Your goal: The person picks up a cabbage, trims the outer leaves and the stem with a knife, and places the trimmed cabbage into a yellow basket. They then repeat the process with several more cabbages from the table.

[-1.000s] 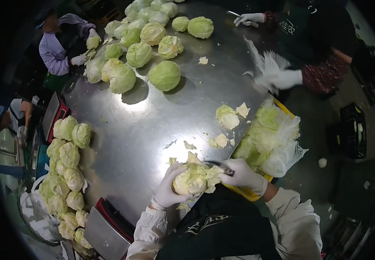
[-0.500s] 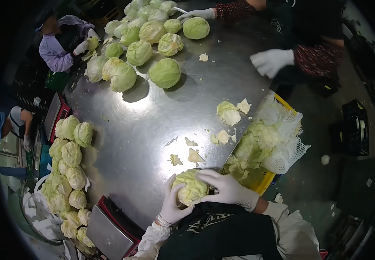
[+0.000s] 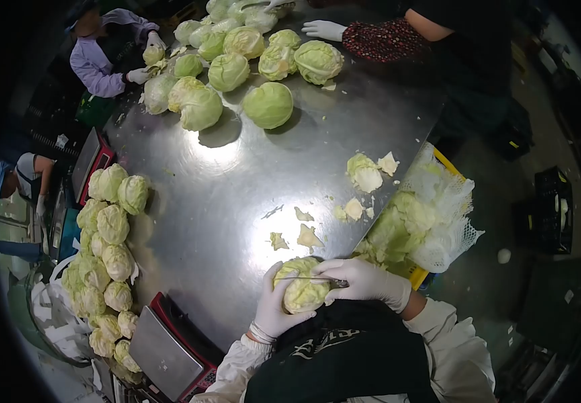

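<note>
Close to my body at the table's near edge, a pale green cabbage (image 3: 304, 294) rests in my left hand (image 3: 273, 310), whose gloved fingers wrap its left side and underside. My right hand (image 3: 364, 282), also in a white glove, is closed on a knife (image 3: 297, 277). Its thin blade lies level across the upper part of the cabbage, and the handle is mostly hidden by the fingers. Just beyond the cabbage, a few trimmed leaf pieces (image 3: 308, 236) lie on the metal table (image 3: 237, 195).
Several trimmed cabbages (image 3: 112, 225) line the left edge beside a red-framed scale (image 3: 166, 352). More cabbages (image 3: 268, 105) cover the far end. Leaves fill a yellow crate (image 3: 419, 275) at the right with white netting (image 3: 448, 232). A co-worker's gloved hand (image 3: 324, 30) is at the far right.
The knife blade now shows across the cabbage; it was not visible before. Across the table, the co-worker's hand has moved away, and a large cabbage now sits at the right of the far group.
</note>
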`<move>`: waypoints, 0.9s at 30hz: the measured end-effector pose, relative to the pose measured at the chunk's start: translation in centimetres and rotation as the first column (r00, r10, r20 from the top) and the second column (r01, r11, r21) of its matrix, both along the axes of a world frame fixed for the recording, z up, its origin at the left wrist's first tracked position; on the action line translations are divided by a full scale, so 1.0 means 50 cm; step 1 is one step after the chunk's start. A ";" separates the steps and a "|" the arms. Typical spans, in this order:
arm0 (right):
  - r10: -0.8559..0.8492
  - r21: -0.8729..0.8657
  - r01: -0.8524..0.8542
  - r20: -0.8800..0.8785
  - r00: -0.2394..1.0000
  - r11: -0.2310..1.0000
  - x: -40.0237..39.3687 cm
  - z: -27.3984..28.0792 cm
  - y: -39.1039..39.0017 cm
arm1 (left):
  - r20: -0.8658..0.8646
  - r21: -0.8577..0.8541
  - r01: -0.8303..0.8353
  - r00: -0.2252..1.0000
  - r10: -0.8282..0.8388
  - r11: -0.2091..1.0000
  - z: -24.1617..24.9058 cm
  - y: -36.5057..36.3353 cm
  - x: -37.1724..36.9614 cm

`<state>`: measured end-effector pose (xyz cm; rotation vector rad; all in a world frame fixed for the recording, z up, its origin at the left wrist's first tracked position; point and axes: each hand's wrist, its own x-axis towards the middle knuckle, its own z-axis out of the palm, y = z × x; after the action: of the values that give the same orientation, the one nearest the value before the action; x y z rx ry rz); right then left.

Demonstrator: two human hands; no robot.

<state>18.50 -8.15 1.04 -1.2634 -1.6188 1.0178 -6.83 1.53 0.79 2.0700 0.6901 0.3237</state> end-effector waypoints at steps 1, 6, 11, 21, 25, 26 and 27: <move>0.045 0.010 -0.046 0.074 0.996 0.999 0.007 0.019 0.003 | 0.026 -0.015 -0.003 1.000 0.004 1.000 -0.001 -0.001 0.001; 0.025 0.026 -0.034 0.307 0.951 0.999 -0.009 0.042 -0.002 | 0.086 -0.114 -0.007 0.996 0.017 0.994 -0.017 0.006 -0.001; -0.307 0.130 0.358 -0.299 0.903 0.925 -0.012 -0.012 -0.005 | 0.164 -0.246 -0.023 0.984 0.065 0.969 -0.030 0.024 -0.009; -0.332 0.035 0.331 0.014 0.943 0.943 -0.018 0.010 -0.014 | 0.233 -0.537 -0.105 0.935 0.267 0.837 -0.082 0.034 -0.030; -0.212 -0.063 0.208 -0.061 0.975 0.976 -0.052 -0.022 0.019 | 0.199 -0.394 -0.107 0.960 0.198 0.913 -0.062 0.032 -0.020; -0.209 -0.063 0.201 -0.161 0.965 0.978 -0.050 -0.030 0.025 | 0.191 -0.355 -0.110 0.964 0.187 0.929 -0.060 0.033 -0.022; -0.258 -0.120 0.232 -0.284 0.924 0.965 -0.046 -0.034 0.023 | 0.191 -0.353 -0.112 0.963 0.188 0.929 -0.057 0.034 -0.025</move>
<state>16.22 -6.99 -0.64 -1.2628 -1.1669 1.0679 -8.10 3.25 -2.06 1.6273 0.7153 0.4801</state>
